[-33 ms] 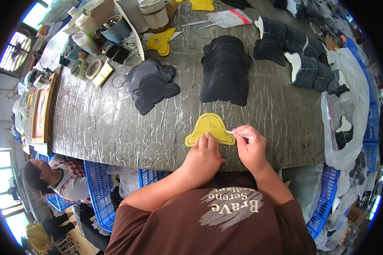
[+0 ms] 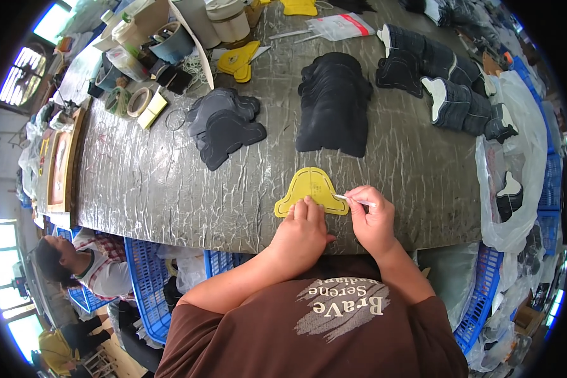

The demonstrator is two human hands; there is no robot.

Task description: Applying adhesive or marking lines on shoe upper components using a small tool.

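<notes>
The tabletop is dark grey, its covering wrinkled into pale, shiny creases. Blue crates of slotted plastic stand below its near edge, and a person in a checked top is beyond the near left corner. Bright windows line the room's left side. A wooden frame lies along the left edge.

The template is flat, yellow and bell-shaped, with flared lower lobes and slots following its outline; it lies near the middle of the near edge. The left hand rests on its lower part, fingers close together and pressed flat, thumb out to the side. The right hand pinches a slim white pen between thumb and fingers, its tip at the template's right side; whether it touches cannot be told.

Toward the far edge, a black stack of matte, soft-looking pieces leans in overlapping layers. Left of it lie flat black cutouts with rounded lobes. Near the right edge are dark bundles with cream ends, beside a crinkled, translucent bag. Round tape rolls and tubs crowd the far left corner.
</notes>
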